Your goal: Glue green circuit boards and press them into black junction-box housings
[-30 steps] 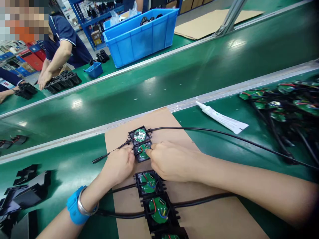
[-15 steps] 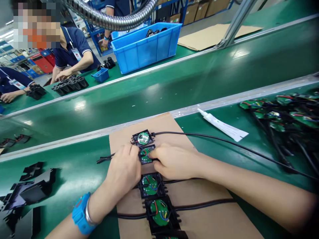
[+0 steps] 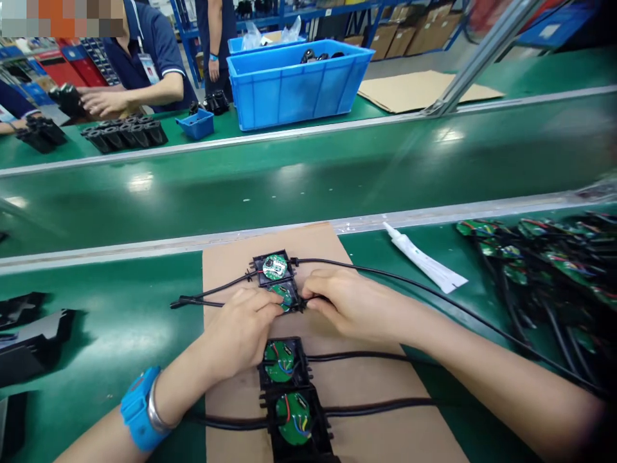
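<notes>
Several small black housings holding round green circuit boards lie in a row on a cardboard sheet (image 3: pixel 231 263). My left hand (image 3: pixel 241 331) presses its closed fingers on the second housing (image 3: pixel 285 297), covering its left side. My right hand (image 3: pixel 349 302) pinches the black cable where it leaves that housing's right side. The farthest housing (image 3: pixel 274 267) lies just beyond, with a long black cable (image 3: pixel 434 292) running off right. Two more housings (image 3: pixel 282 361) (image 3: pixel 295 418) lie nearer me.
A white glue tube (image 3: pixel 424 259) lies right of the cardboard. A heap of wired green boards (image 3: pixel 535 257) fills the right. Black plastic parts (image 3: pixel 29 341) lie at left. Beyond the conveyor belt (image 3: pixel 337 173), a blue bin (image 3: pixel 299 80) stands and other people handle black parts (image 3: pixel 125 135).
My view has shifted left and up. My right hand slid from the top of the second housing to its right side and now pinches the cable there. My left hand stays on it.
</notes>
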Action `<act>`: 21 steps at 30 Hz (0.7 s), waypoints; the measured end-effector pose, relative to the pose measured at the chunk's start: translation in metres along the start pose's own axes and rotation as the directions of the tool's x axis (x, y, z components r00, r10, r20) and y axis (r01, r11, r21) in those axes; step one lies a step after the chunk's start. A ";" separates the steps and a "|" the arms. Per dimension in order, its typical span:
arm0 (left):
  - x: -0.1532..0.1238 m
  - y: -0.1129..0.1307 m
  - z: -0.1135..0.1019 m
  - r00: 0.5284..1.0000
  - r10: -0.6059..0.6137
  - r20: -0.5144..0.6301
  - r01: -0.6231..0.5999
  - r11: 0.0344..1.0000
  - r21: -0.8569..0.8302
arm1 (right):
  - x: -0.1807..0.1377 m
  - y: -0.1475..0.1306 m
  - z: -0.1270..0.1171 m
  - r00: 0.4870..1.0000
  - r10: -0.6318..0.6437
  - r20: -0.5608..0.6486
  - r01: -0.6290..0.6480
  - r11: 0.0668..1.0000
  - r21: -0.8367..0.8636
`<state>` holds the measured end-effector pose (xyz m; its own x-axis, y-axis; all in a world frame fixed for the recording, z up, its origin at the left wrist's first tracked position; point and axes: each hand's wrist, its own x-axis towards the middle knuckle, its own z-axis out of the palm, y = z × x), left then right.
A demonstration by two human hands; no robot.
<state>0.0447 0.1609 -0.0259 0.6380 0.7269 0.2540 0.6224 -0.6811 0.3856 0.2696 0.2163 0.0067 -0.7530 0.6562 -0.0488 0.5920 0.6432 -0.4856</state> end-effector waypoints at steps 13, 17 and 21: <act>-0.001 0.003 0.002 1.000 -0.016 0.014 0.015 0.999 0.042 | 0.000 0.019 0.035 0.914 -0.259 -0.311 0.180 0.949 -0.260; 0.007 0.010 0.001 0.993 -0.059 0.098 0.049 0.993 0.104 | 0.002 0.014 0.029 0.934 -0.316 -0.167 0.234 0.894 -0.383; 0.015 0.014 -0.001 0.979 -0.127 0.158 0.104 0.984 0.148 | -0.001 0.018 0.033 0.935 -0.333 -0.124 0.247 0.859 -0.448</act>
<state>0.0628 0.1619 -0.0160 0.6174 0.7844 0.0592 0.7454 -0.6075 0.2745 0.2715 0.2140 -0.0311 -0.8656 0.4479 0.2240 0.4514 0.8915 -0.0383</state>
